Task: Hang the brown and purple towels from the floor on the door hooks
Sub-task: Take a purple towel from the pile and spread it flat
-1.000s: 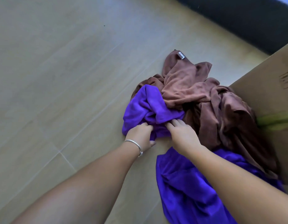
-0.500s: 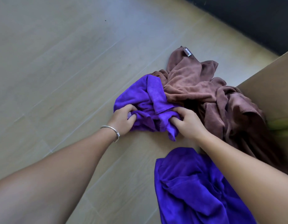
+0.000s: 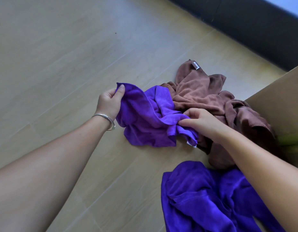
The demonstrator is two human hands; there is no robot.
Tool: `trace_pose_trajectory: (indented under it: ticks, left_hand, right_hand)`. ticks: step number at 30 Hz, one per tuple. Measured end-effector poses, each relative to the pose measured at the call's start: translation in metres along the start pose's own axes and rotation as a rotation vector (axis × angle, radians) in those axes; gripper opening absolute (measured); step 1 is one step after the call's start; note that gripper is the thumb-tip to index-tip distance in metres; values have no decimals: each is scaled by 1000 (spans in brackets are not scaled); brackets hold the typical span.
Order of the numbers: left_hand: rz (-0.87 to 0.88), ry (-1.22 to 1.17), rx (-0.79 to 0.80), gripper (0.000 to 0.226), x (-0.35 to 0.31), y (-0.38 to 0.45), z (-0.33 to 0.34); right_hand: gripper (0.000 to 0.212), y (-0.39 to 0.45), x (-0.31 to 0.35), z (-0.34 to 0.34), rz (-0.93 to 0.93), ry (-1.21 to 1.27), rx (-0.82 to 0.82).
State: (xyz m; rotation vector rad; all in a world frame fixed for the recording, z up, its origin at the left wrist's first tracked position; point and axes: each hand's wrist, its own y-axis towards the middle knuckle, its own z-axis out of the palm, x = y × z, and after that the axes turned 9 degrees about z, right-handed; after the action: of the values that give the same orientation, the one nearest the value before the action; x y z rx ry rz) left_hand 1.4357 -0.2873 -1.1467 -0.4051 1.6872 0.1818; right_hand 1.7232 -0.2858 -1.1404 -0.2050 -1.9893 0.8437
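A purple towel (image 3: 144,118) is stretched between my hands just above the wooden floor. My left hand (image 3: 110,102), with a silver bracelet on the wrist, pinches its far left corner between thumb and fingers. My right hand (image 3: 200,120) grips a bunched edge near a small white tag. Behind it lies a crumpled brown towel (image 3: 203,92) with a label at its top corner, and more brown cloth (image 3: 248,121) is heaped to the right. A second purple towel (image 3: 203,198) lies crumpled near me, partly under my right forearm. No door hooks are in view.
A cardboard box (image 3: 282,97) stands at the right edge against the brown heap. A dark band (image 3: 245,25) runs along the far side of the light wood floor (image 3: 61,64), which spreads open to the left.
My left hand has moved left and up with a corner of the purple towel, spreading it out. My right hand has shifted right, still gripping the other bunched edge.
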Motion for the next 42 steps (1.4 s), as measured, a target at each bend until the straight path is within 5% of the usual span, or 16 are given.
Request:
trace_pose_trajectory:
  ticks: [6,8,12,16,20,24,35,38,42]
  left_hand:
    - [75,-13,81,54,-40,6,-8]
    - [127,-12,123,46,-65,7,-11]
    - [246,63,259,34,-119,3,-16]
    - [278,109,353,14,-167,-2,-29]
    - [331,116,250,15,-203,-2,-45]
    - [386,95,185,11,-236,-5,-61]
    - [617,44,-212,11,-317,10,-142]
    - [592,-28,-355,10,-317,15,-170]
    - [529,-90,-523,11,-322,14,-212]
  right_hand:
    - [25,-8,55,-6,38,-841,43]
    - [41,-14,82,-1,35,-853,73]
    - [91,-39,142,26,-187,-457,-10]
    - [57,-54,191,42,-458,-71,-208]
    - [11,-64,224,31,-521,-22,-64]
    - [16,-70,229,32,-462,-212,104]
    - [12,-53,234,52,-359,-582,129]
    - [11,-47,237,62,-369,-721,139]
    - [14,-53,255,68,-426,-614,21]
